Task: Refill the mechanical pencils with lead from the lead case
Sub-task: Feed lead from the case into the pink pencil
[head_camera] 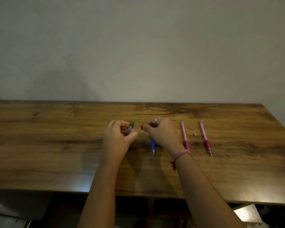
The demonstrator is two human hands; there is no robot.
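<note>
My left hand (117, 137) grips a small grey lead case (130, 128), held upright above the wooden table (56, 145). My right hand (161, 132) hovers just right of the case with its fingers curled and thumb tip pointing at it. Anything pinched there is too small to see. A blue mechanical pencil (153, 146) lies on the table under my right hand, tip toward me, its upper half hidden. Two pink mechanical pencils (185, 137) (205, 137) lie parallel further right.
Two tiny loose parts, a pinkish piece (190, 128) and a small metal piece (194, 134), lie between the pink pencils. The table backs onto a plain wall. Its near edge (138, 194) runs below my forearms.
</note>
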